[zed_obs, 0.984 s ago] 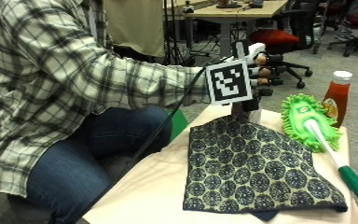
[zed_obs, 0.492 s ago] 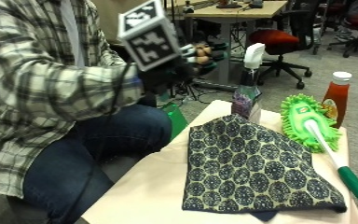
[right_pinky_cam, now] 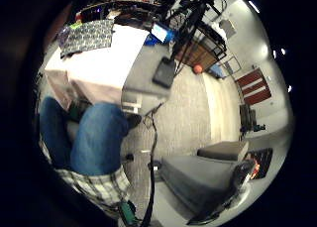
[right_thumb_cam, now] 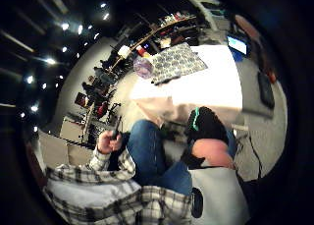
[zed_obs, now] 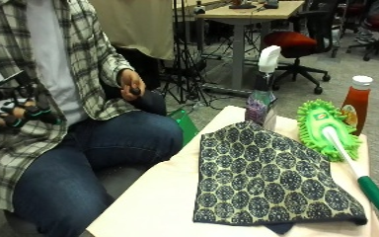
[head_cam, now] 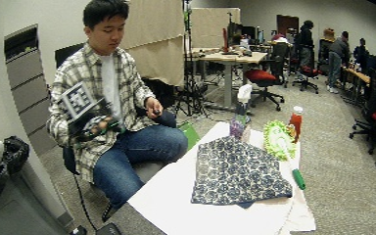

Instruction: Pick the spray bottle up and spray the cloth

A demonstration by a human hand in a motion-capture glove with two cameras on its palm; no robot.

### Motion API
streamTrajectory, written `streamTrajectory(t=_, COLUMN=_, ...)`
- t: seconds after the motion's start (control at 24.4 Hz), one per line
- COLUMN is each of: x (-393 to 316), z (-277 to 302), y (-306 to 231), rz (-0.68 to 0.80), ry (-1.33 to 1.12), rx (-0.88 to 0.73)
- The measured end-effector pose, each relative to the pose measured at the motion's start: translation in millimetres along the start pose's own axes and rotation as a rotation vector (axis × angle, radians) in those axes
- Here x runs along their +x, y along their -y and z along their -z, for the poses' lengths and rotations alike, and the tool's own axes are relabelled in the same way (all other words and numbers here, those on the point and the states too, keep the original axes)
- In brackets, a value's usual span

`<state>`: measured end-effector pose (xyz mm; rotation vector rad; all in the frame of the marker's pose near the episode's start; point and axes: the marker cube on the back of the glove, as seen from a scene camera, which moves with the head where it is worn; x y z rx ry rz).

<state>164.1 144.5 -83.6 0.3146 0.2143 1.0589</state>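
Note:
The spray bottle (zed_obs: 263, 96), clear with a white trigger head, stands upright at the table's far edge, just behind the dark blue patterned cloth (zed_obs: 268, 177). The cloth lies flat on the table. My gloved right hand (zed_obs: 15, 111) is drawn back beside my torso, far from the bottle, its fingers loosely curled with nothing in them. In the wide outside view the hand (head_cam: 97, 125) hovers over my lap, and the bottle (head_cam: 240, 115) and cloth (head_cam: 237, 171) are on the table. The thumb side palm view shows the cloth (right_thumb_cam: 179, 63) and bottle (right_thumb_cam: 143, 68) from afar.
A green fluffy duster (zed_obs: 327, 128) with a long handle lies right of the cloth, and a ketchup bottle (zed_obs: 355, 101) stands behind it. My bare left hand (zed_obs: 132, 85) holds a small black thing above my knee. The table (zed_obs: 157, 202) has a cream cover.
My gloved hand was at the spray bottle a second ago. It then lifted away and has drawn back to my side. The bottle stays standing on the table.

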Motion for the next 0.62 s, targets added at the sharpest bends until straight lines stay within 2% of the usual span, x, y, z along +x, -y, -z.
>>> streamTrajectory(t=0.08, x=9, z=-1, y=-39, rz=-0.045, ry=0.002, rx=-0.008)
streamTrajectory(t=0.21, x=7, z=-11, y=-101, rz=-0.020, ry=0.007, rx=-0.015)
streamTrajectory(t=0.41, x=-34, z=-39, y=-206, rz=-0.033, ry=0.029, rx=-0.040)
streamTrajectory(t=0.49, x=-45, z=-44, y=-232, rz=-0.068, ry=0.050, rx=-0.046)
streamTrajectory(t=0.62, x=-48, z=-46, y=-244, rz=-0.096, ry=0.066, rx=-0.026)
